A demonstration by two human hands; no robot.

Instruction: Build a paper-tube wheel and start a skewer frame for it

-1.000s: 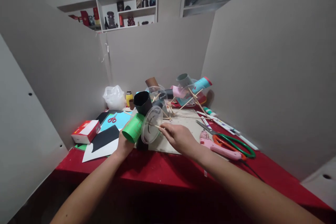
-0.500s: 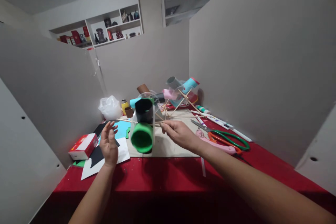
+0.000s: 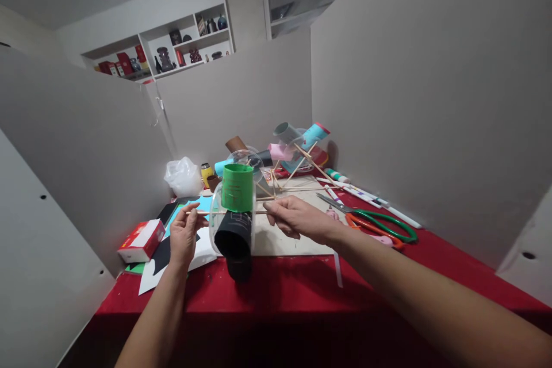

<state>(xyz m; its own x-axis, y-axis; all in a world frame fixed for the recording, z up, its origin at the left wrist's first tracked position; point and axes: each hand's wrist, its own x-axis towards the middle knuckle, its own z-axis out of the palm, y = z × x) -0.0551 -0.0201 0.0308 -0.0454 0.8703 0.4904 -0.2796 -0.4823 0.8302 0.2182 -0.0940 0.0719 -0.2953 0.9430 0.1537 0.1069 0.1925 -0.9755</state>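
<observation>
You are pinching the skewer (image 3: 204, 212) at both ends over the near edge of the table (image 3: 280, 293), left hand (image 3: 184, 233) newly closing on it, right hand (image 3: 297, 218) still gripping, while the cup wheel (image 3: 236, 214) seems to be turning freely: green cup (image 3: 237, 187) coming up, black cup (image 3: 233, 236) going down

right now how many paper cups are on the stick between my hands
2. The green cup stands above the stick; the black cup hangs below it. Both sit against the clear disc; another behind them could be hidden.
</observation>
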